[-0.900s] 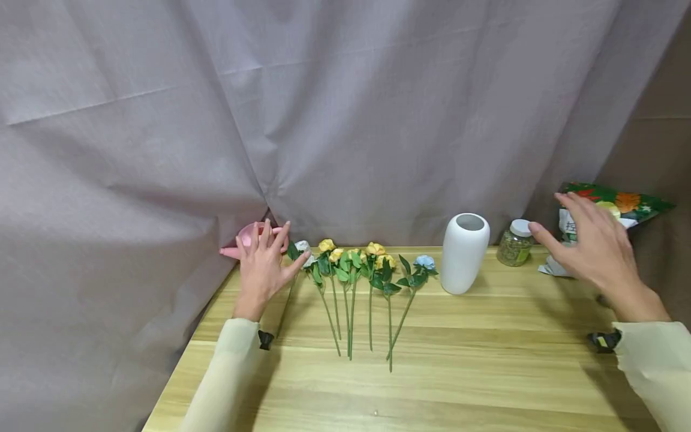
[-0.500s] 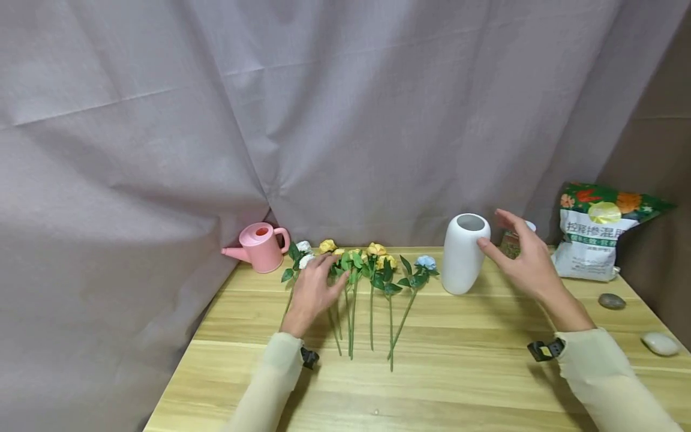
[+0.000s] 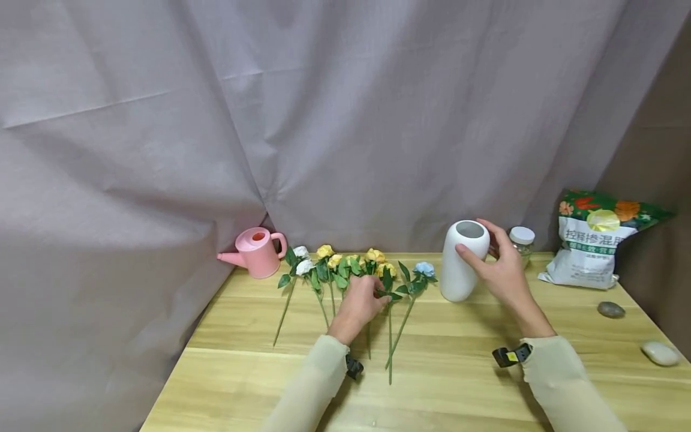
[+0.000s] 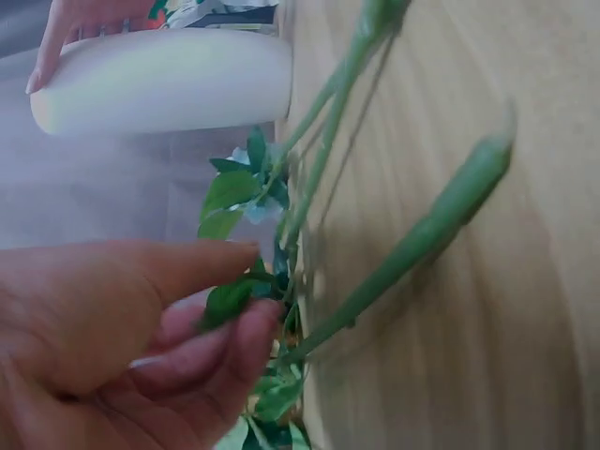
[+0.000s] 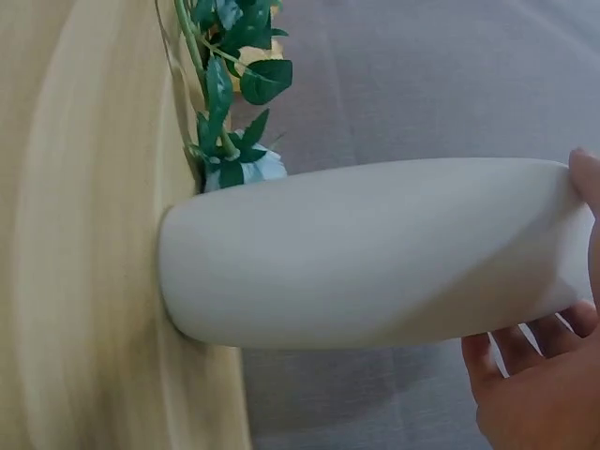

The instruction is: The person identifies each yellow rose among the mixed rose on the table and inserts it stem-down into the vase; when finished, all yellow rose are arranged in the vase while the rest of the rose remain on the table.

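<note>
Several flowers with green stems lie side by side on the wooden table [image 3: 432,384]. My left hand [image 3: 358,303] is among them, its thumb and fingers curled about a leaf [image 4: 225,302] and stem of the rightmost yellow flower [image 3: 385,271]. A small gap shows between thumb and fingertip in the left wrist view, and the fingers partly hide neighbouring stems. To the right stands a white vase [image 3: 456,279], upright. My right hand [image 3: 502,273] holds it near the rim, thumb in front and fingers behind. A blue flower [image 3: 424,269] lies between the hands.
A pink watering can [image 3: 259,255] stands at the back left, beside white flowers [image 3: 304,267]. Behind my right hand is a jar with a white lid [image 3: 521,235]. Farther right are a printed bag [image 3: 588,249], a dark stone [image 3: 611,309] and a pale stone [image 3: 660,353]. Grey cloth [image 3: 378,120] hangs behind.
My left hand has moved right from the watering can to the yellow flowers, its fingers now curled. From beside the bag, my right hand has come left and taken hold of the vase.
</note>
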A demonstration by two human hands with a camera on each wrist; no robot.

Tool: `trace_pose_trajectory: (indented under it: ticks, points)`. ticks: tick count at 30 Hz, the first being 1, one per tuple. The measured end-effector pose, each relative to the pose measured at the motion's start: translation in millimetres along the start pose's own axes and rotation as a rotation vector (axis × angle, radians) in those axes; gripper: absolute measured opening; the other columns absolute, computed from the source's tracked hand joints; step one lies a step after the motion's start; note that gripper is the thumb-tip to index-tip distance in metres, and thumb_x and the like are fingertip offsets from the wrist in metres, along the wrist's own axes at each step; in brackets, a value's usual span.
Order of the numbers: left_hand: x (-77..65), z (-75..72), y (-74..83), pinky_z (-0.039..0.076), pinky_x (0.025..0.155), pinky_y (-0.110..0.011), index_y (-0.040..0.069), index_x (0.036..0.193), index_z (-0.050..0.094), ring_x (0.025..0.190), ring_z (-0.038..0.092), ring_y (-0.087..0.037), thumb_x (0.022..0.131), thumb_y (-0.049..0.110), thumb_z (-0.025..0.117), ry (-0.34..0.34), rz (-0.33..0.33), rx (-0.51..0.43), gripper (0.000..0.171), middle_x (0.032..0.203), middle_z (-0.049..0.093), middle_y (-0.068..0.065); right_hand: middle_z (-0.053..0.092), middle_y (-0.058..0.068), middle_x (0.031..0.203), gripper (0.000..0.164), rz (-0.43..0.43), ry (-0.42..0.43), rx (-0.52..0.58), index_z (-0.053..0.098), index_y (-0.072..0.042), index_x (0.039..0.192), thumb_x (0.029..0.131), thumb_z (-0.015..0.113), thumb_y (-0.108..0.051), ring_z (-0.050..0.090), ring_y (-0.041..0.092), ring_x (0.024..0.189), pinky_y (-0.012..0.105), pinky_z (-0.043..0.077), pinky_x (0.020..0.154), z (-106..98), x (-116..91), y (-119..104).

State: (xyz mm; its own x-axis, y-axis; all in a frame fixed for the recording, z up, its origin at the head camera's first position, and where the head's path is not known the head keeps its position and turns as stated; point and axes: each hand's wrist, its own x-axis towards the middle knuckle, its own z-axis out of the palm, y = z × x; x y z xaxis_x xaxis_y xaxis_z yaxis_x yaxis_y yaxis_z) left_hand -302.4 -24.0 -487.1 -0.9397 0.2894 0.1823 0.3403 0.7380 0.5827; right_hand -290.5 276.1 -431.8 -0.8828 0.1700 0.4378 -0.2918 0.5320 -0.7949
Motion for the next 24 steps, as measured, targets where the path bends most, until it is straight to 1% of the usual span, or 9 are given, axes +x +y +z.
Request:
trace_pose_trajectory:
  ticks: [2, 4, 7, 9, 12, 14, 16, 20, 24]
  points:
    - [-2.5, 2.0, -0.6, 0.053, 0.057, -0.015, 0.005, 0.104, 0.074, 0.068, 0.067, -0.005, 0.084, 0.026, 0.083, 0.003, -0.043, 0.001, 0.031, 0.092, 0.076, -0.008, 0.057, 0.005, 0.139, 0.074, -0.007, 0.0, 0.021, 0.04, -0.031, 0.152, 0.088, 0.077, -0.039, 0.055, 0.01, 0.113, 0.014, 0.044, 0.089, 3, 0, 0]
    - [-5.2, 3.9, -2.3, 0.051, 0.053, -0.016, 0.004, 0.104, 0.074, 0.062, 0.063, -0.005, 0.082, 0.029, 0.085, 0.016, -0.06, 0.001, 0.035, 0.089, 0.075, -0.008, 0.057, 0.004, 0.138, 0.074, -0.012, -0.004, 0.04, 0.041, -0.03, 0.152, 0.088, 0.078, -0.037, 0.055, 0.007, 0.111, 0.013, 0.045, 0.088, 6, 1, 0]
    - [-7.4, 8.3, -2.1, 0.048, 0.046, -0.017, 0.003, 0.099, 0.073, 0.053, 0.058, -0.005, 0.082, 0.034, 0.084, 0.031, -0.062, -0.014, 0.037, 0.08, 0.072, -0.006, 0.057, 0.003, 0.136, 0.073, -0.012, 0.008, 0.043, 0.041, -0.03, 0.151, 0.088, 0.078, -0.036, 0.055, 0.003, 0.109, 0.011, 0.045, 0.087, 6, 1, 4]
    - [-7.3, 12.9, 0.6, 0.046, 0.042, -0.017, 0.003, 0.097, 0.072, 0.049, 0.055, -0.005, 0.081, 0.037, 0.084, 0.025, -0.066, -0.017, 0.039, 0.074, 0.069, -0.004, 0.057, 0.003, 0.134, 0.073, -0.011, 0.023, 0.047, 0.042, -0.031, 0.151, 0.088, 0.078, -0.034, 0.055, 0.002, 0.109, 0.01, 0.044, 0.087, 4, -1, 6]
    - [-7.4, 19.9, 6.7, 0.045, 0.043, -0.015, 0.003, 0.097, 0.072, 0.051, 0.055, -0.004, 0.08, 0.039, 0.085, 0.014, -0.048, 0.005, 0.042, 0.077, 0.07, -0.005, 0.058, 0.003, 0.132, 0.071, -0.016, 0.055, 0.052, 0.043, -0.029, 0.15, 0.088, 0.078, -0.031, 0.055, 0.002, 0.109, 0.008, 0.043, 0.087, -3, -7, 11]
    - [-7.6, 20.6, 7.6, 0.045, 0.044, -0.014, 0.002, 0.098, 0.072, 0.053, 0.056, -0.004, 0.08, 0.037, 0.085, 0.013, -0.04, 0.013, 0.041, 0.081, 0.072, -0.008, 0.058, 0.003, 0.131, 0.07, -0.021, 0.061, 0.071, 0.044, -0.028, 0.15, 0.088, 0.078, -0.029, 0.055, 0.002, 0.109, 0.009, 0.044, 0.087, -3, -8, 9]
    - [-7.8, 18.7, 5.5, 0.043, 0.043, -0.014, 0.002, 0.093, 0.072, 0.053, 0.055, -0.004, 0.081, 0.032, 0.085, 0.027, -0.018, 0.027, 0.034, 0.081, 0.073, -0.009, 0.059, 0.005, 0.132, 0.07, -0.03, 0.057, 0.077, 0.044, -0.026, 0.15, 0.089, 0.078, -0.028, 0.055, 0.002, 0.109, 0.009, 0.044, 0.088, -1, -7, 7]
    - [-9.2, 16.6, 1.4, 0.038, 0.039, -0.016, 0.005, 0.077, 0.069, 0.048, 0.05, -0.006, 0.083, 0.02, 0.083, 0.058, -0.011, 0.044, 0.021, 0.068, 0.067, -0.006, 0.058, 0.012, 0.133, 0.071, -0.03, 0.03, 0.089, 0.044, -0.02, 0.151, 0.089, 0.077, -0.029, 0.054, 0.002, 0.109, 0.012, 0.043, 0.09, 4, -6, -8]
    - [-9.7, 20.3, 2.4, 0.038, 0.041, -0.016, 0.008, 0.071, 0.066, 0.047, 0.048, -0.005, 0.082, 0.019, 0.083, 0.071, 0.002, 0.04, 0.023, 0.062, 0.063, -0.002, 0.058, 0.016, 0.133, 0.069, -0.019, 0.037, 0.092, 0.045, -0.014, 0.149, 0.089, 0.077, -0.028, 0.052, 0.002, 0.108, 0.013, 0.042, 0.09, 0, -12, -26]
